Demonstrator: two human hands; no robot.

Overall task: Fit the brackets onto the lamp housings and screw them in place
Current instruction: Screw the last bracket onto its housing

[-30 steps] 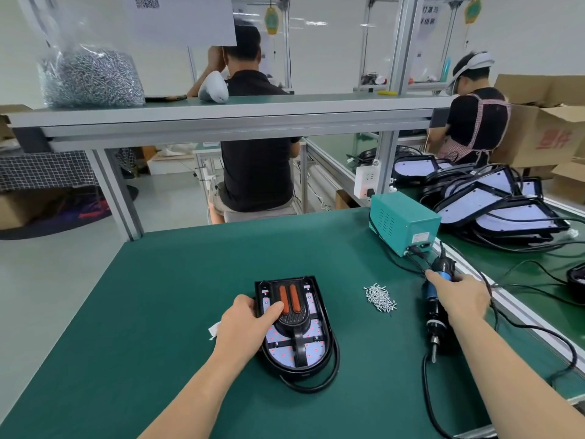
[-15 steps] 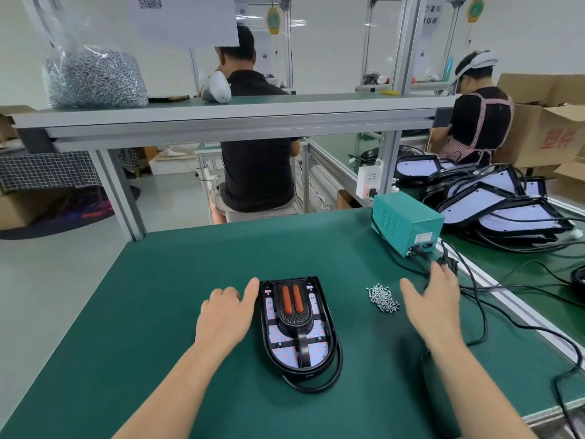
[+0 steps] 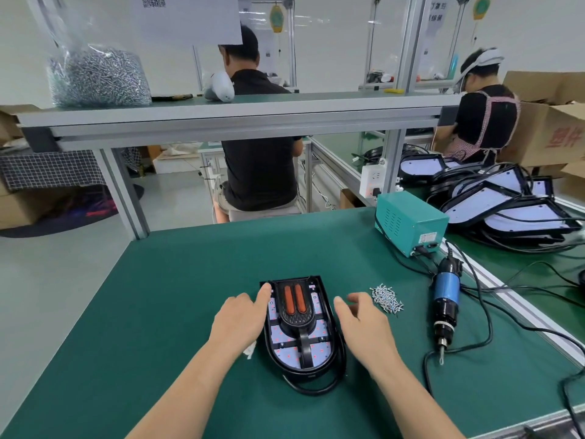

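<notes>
The lamp housing lies face up on the green bench mat, near the front centre, between my two hands. The black bracket, which has two orange strips, sits on the housing's upper half.

My left hand rests against the housing's left edge. Its fingers are straight and close together, and the index fingertip is at the upper left corner. My right hand is just right of the housing, with its fingers loosely spread, slightly blurred and gripping nothing. I cannot tell whether it touches the rim.

A small pile of screws lies just beyond the right hand. The electric screwdriver lies further right, untouched, near the teal power unit.

The unit's label is too small to read. A white sheet overhead carries a QR code. The cardboard box at far right bears red characters that I cannot read.
</notes>
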